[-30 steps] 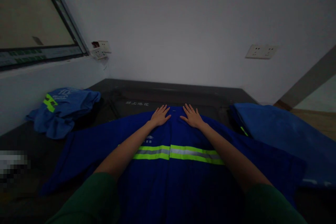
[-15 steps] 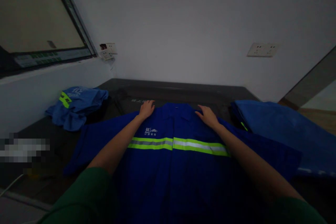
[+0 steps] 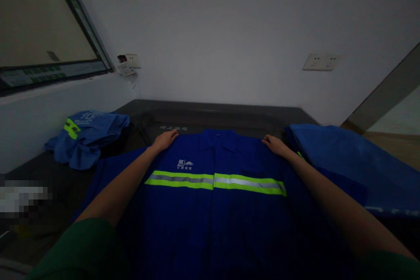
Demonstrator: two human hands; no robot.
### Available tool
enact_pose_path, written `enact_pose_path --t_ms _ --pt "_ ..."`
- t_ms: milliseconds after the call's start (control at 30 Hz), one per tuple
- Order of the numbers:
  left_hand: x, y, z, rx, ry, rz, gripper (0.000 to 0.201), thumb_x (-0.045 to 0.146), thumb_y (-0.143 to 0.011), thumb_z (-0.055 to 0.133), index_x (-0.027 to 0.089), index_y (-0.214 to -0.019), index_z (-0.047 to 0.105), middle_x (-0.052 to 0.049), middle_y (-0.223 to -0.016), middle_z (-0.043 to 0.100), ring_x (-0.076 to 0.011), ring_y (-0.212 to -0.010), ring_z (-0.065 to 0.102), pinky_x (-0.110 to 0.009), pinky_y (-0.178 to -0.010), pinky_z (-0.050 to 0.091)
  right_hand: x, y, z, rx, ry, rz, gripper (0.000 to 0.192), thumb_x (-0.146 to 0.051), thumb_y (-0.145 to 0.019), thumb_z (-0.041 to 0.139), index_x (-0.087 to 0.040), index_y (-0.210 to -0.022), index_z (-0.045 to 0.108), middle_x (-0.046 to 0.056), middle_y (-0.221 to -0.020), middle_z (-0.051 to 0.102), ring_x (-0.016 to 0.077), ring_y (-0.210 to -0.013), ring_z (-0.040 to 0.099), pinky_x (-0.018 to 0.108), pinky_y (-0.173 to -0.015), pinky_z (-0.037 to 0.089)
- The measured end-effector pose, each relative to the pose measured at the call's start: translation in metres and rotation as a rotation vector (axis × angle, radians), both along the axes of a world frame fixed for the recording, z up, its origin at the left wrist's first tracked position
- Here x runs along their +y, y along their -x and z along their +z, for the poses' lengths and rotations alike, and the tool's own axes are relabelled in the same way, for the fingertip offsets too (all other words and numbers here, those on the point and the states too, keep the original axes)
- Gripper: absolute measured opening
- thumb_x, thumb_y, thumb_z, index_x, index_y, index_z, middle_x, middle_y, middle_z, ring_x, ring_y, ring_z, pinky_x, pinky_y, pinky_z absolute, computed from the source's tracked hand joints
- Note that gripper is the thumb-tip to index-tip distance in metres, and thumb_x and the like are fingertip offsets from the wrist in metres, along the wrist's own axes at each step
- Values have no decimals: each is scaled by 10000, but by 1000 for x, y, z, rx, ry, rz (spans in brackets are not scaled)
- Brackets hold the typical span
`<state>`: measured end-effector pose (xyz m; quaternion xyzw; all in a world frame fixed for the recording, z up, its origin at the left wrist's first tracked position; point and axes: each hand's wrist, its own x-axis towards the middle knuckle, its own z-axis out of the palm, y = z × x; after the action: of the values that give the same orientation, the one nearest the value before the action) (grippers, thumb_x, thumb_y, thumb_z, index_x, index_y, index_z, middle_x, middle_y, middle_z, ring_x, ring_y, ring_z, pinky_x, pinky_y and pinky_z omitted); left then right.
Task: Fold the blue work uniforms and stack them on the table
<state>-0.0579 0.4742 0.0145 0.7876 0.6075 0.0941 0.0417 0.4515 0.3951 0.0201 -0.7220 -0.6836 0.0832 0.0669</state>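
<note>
A dark blue work jacket [image 3: 183, 210] lies spread face up, collar at the far end, with a yellow-green and silver reflective band across the chest and a white printed logo on the left side of the view. My left hand [image 3: 166, 141] is at the shoulder on the left, its fingers curled closed over the cloth edge. At the opposite shoulder, my right hand [image 3: 275, 145] pinches the fabric with bent fingers. The jacket's lower part fades into dark shadow, and my forearms cover parts of the sleeves.
The jacket rests on a dark table [image 3: 210, 116] against a white wall. To the left sits a crumpled lighter blue garment [image 3: 95, 133]; to the right is a pile of folded blue cloth [image 3: 354, 162]. Wall sockets [image 3: 320, 62] and a window [image 3: 42, 22] are beyond.
Both hands have moved outward from beside the collar to the shoulders, and their fingers have closed on the cloth. The view has shifted slightly.
</note>
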Motion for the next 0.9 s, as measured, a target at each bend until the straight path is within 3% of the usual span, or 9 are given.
enact_pose_path --t_ms 200,267,333,433,533,667,800,900 --pt "27 -11 11 78 -178 105 367 445 -984 266 243 -1075 558 -90 -1035 673 -259 -931 641 -313 -738 458 21 6 43 -264 -179 2 320 -427 -950 433 -194 -1129 557 140 -1062 672 273 -953 639 343 -738 462" --pt "36 -19 12 97 -270 131 368 415 -991 258 227 -1098 556 -100 -1065 660 -253 -966 628 -321 -777 454 31 8 48 -332 -261 28 316 -403 -946 448 -167 -1133 545 151 -1099 651 269 -998 616 342 -778 457" --pt "41 -26 10 121 -303 168 343 360 -986 297 199 -1141 557 -126 -1103 643 -267 -1036 597 -358 -850 438 38 9 41 -396 -281 36 339 -380 -930 488 -129 -1152 538 169 -1143 625 280 -1054 584 361 -840 447" --pt "38 -37 -1 158 -288 205 335 238 -945 376 182 -1223 555 -162 -1184 608 -298 -1135 536 -447 -948 386 39 15 17 -442 -218 15 387 -335 -908 527 -109 -1222 531 184 -1222 585 315 -1155 517 421 -915 422" --pt "25 -52 -12 137 -282 93 384 166 -916 386 205 -1252 569 -142 -1278 570 -275 -1209 492 -466 -1037 318 32 30 -7 -386 -246 -13 430 -290 -932 466 -127 -1329 487 186 -1318 533 313 -1236 457 443 -977 397" --pt "6 -71 -25 84 -82 -83 464 382 -961 353 248 -1391 464 -100 -1466 432 -282 -1356 364 -494 -1105 258 17 57 -26 -246 -147 18 524 -451 -974 332 -229 -1445 389 132 -1493 382 351 -1348 345 559 -1046 329" --pt "3 -75 -34 102 79 -79 578 563 -962 208 351 -1500 229 -40 -1593 181 -296 -1456 157 -627 -1112 141 13 65 -37 -190 -7 31 578 -575 -963 226 -360 -1498 255 54 -1583 213 385 -1425 190 695 -1056 197" --pt "13 -72 -35 110 81 -78 594 585 -956 182 360 -1506 200 -29 -1599 150 -282 -1465 127 -622 -1122 115 23 60 -41 -185 8 21 598 -601 -954 196 -376 -1508 201 32 -1597 161 362 -1444 140 681 -1082 157"
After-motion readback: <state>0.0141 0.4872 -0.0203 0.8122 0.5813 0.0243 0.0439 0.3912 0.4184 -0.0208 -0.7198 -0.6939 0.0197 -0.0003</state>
